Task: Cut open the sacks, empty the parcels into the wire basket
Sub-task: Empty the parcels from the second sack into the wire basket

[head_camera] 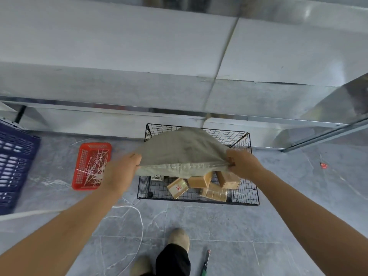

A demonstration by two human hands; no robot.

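A grey woven sack (179, 150) hangs upturned over the black wire basket (247, 196) on the floor. My left hand (121, 172) grips the sack's stitched near edge at its left corner. My right hand (242, 163) pinches the same edge at the right corner. Several brown cardboard parcels (199, 181) lie in the basket under the sack's near edge. The sack hides the far half of the basket's inside.
A red plastic basket (90, 166) holding white cut ties sits left of the wire basket, and a blue crate (14, 166) stands at the far left. A cutter (206, 261) lies on the grey floor beside my feet. A metal shelf rack (179, 112) runs behind.
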